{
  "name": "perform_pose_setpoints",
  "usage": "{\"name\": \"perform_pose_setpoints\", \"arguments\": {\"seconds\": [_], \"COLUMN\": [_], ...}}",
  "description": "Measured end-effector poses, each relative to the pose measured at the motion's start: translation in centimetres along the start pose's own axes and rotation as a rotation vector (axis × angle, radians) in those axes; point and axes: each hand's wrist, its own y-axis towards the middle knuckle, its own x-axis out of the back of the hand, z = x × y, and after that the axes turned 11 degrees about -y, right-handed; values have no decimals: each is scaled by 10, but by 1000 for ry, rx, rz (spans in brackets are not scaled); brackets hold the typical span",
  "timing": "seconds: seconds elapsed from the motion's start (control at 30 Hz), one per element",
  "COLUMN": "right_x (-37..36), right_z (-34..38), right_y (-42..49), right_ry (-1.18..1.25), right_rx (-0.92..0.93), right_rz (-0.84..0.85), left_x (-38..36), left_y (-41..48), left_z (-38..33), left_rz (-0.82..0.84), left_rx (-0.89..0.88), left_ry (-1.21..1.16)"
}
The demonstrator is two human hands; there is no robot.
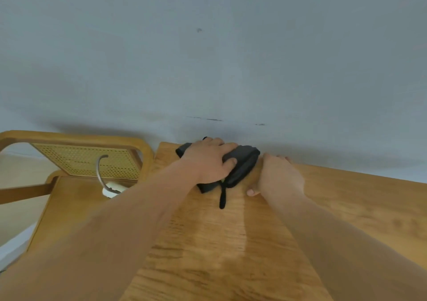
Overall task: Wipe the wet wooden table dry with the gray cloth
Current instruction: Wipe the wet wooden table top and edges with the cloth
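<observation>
- Left hand [209,162] fingers [228,161] lie spread, pressing the gray cloth [240,166] flat at the bench [346,199] far edge.
- Right hand [278,173] fingers rest flat, holding nothing, just beside the cloth.
- Risk: the cloth's dangling loop [222,196], nearer than the fingers, may drag and smear water.

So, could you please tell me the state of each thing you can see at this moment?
Gray cloth: folded, lying at the table's far edge by the wall.
Left hand: pressed flat on the cloth.
Right hand: resting on the table beside the cloth, holding nothing.
Wooden table: darker streaks down the middle, apparently wet.
Chair: at the table's left, unoccupied.
</observation>
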Motion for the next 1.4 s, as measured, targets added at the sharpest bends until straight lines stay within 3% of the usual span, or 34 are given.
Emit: {"name": "perform_pose_setpoints", "arguments": {"seconds": [0.17,0.3,0.53,0.67,0.73,0.87,1.0,1.2,1.3,1.4], "right_x": [6,6,5,10,12,15,16,9,9,13], "right_z": [-1,0,3,4,4,6,5,6,4,3], "right_y": [-5,-6,-5,-8,-9,-8,-9,-7,-7,-10], "right_ry": [3,-2,22,16,9,17,16,25,22,9], "right_rx": [-29,-52,-82,-92,-88,-106,-109,-129,-118,-92], "right_rz": [-16,-5,-6,-3,1,37,38,14,17,5], "left_x": [25,28,-19,-9,2,26,28,-24,-30,-15], "left_y": [-18,4,42,24,14,-2,22,43,28,13], "left_z": [72,65,-38,-3,36,97,70,-37,-26,21], "left_rz": [-40,-1,4,-3,-13,-29,50,-46,-160,-121], "left_rx": [212,302,-44,-187,-172,43,174,-30,-153,-144], "left_ry": [-12,-45,-72,-57,-70,-107,-85,-81,-95,-114]}}
